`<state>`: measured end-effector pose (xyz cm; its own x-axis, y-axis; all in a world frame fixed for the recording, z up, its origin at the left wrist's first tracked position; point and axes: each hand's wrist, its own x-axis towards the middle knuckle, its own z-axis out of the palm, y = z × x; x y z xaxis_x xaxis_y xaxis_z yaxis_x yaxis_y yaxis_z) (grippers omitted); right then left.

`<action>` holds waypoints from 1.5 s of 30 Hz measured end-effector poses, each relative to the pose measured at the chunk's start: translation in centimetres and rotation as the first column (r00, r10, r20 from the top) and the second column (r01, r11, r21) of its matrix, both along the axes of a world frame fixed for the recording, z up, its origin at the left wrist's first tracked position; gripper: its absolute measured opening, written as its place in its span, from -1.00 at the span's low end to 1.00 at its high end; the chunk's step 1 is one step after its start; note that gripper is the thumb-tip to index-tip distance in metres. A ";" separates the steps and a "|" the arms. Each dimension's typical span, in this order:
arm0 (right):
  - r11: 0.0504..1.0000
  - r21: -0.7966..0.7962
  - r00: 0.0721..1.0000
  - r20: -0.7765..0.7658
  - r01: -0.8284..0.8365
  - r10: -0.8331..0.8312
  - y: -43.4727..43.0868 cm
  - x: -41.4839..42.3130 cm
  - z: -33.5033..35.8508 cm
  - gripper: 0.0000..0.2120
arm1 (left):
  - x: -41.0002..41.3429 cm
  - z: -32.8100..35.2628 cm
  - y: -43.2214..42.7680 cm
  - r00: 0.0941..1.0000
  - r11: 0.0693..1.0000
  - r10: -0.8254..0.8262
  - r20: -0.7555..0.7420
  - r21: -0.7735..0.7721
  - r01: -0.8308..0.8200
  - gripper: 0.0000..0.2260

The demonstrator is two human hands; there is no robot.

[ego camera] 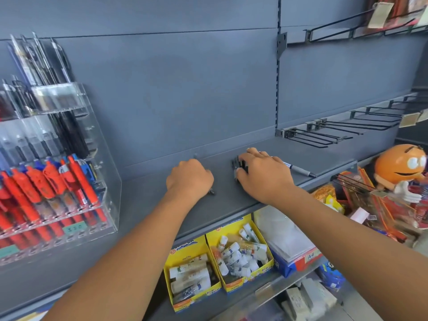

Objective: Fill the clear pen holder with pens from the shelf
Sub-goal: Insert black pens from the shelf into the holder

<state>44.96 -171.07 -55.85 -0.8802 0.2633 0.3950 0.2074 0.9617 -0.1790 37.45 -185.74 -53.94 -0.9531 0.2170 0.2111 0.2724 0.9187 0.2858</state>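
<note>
Our left hand [190, 177] grips a pen [211, 192]; our right hand [264, 174] curls over dark pens [238, 165]. The holder [111, 181] stands left, nearer our left hand.

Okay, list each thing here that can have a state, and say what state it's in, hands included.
Left hand: curled round a pen on the shelf.
Right hand: grips a bunch of dark pens.
Marker: lying loose on the shelf.
Holder: upright, mostly full.
Glue boxes: open, part full.
Near hooks: bare.
</note>
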 end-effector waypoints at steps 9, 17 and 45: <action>0.999 -0.020 1.000 0.006 0.027 -0.027 0.9 -0.2 0.6 -0.65 | -1.3 0.4 1.7 0.979 0.992 -0.003 0.205 -0.122 0.029 -0.41; 0.994 0.003 0.992 0.062 0.106 -0.106 3.6 0.1 1.1 -0.62 | -0.5 0.5 6.3 0.952 0.986 -0.156 0.263 -0.011 0.165 -0.09; 0.994 -0.005 0.991 0.073 0.110 -0.110 3.9 1.6 1.6 -0.61 | 1.0 4.1 7.6 0.900 0.959 -0.177 0.399 -0.136 0.250 -0.64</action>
